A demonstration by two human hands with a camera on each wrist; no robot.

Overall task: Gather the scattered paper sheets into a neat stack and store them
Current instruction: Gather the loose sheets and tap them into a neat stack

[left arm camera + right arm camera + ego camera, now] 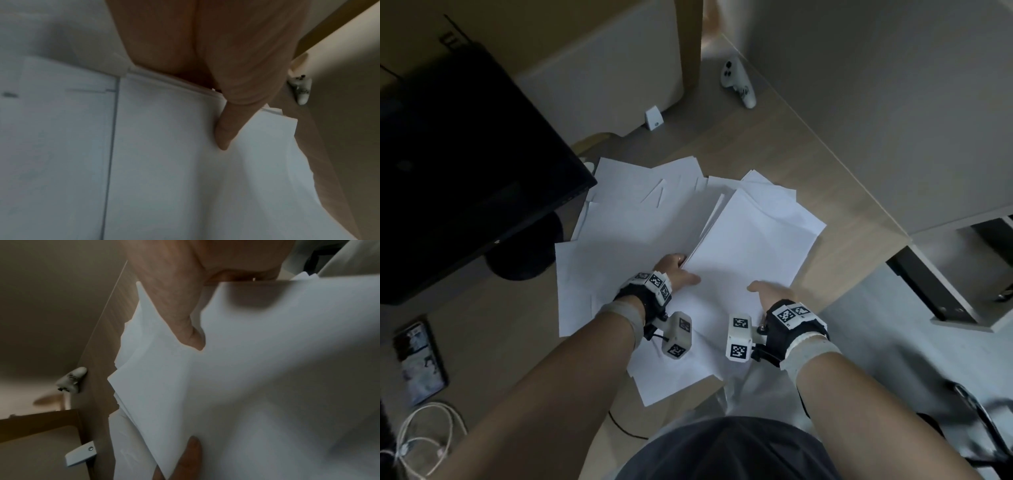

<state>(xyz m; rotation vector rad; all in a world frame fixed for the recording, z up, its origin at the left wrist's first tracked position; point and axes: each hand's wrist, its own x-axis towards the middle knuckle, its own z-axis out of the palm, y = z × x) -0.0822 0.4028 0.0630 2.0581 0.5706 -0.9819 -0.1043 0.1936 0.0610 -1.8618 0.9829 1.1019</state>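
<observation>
White paper sheets (pixel 640 205) lie fanned over the wooden desk (pixel 842 219). On top of them sits a thicker bundle of sheets (pixel 753 240), slightly raised and angled to the right. My left hand (pixel 683 270) grips the bundle's near left corner, thumb (pixel 224 129) on top and fingers underneath. My right hand (pixel 768 291) pinches the bundle's near edge, thumb (pixel 185 324) above the paper (pixel 267 369), the fingers hidden below. More loose sheets (pixel 671 373) overhang the desk's front edge under my wrists.
A black monitor (pixel 465 164) stands at the left over the papers' far left corner. A phone (pixel 419 363) and a white cable (pixel 428 438) lie at the near left. A white controller (pixel 739 82), a small white bracket (pixel 654 118) and a pale box (pixel 602 68) are behind.
</observation>
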